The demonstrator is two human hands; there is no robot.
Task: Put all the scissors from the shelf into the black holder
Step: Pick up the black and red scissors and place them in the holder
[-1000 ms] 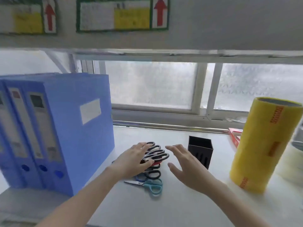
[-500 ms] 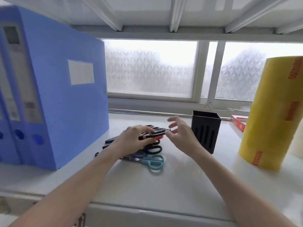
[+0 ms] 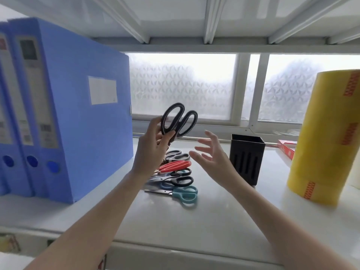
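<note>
Your left hand (image 3: 153, 151) is closed around a pair of black-handled scissors (image 3: 178, 121), which it holds raised above the shelf (image 3: 214, 217) with the handle loops up. The blades go down behind your palm, so I cannot tell how far they are closed. Your right hand (image 3: 212, 158) is empty, with the fingers spread and a little curled, and it hangs between the lifted scissors and the black holder (image 3: 246, 158), touching neither.

The holder stands upright on the shelf just to the right of your right hand, and its square mouth is open. I see nothing inside it from here, so I judge this is the first pair to go in.

To do this step well, bring the scissors over the mouth with the points down and the loops up. Take care that the blades are shut before they go in, because open blades may catch on the rim. You can steady the holder with the right hand, since it looks light and could tip. Lower the scissors in; do not drop them.

The other scissors (image 3: 173, 172) lie in a pile on the shelf below your left hand: a grey-handled pair at the back, then red, black, and teal at the front. Blue file boxes (image 3: 78, 123) stand to the left and a yellow roll (image 3: 327, 137) to the right, both well clear of your way.
</note>
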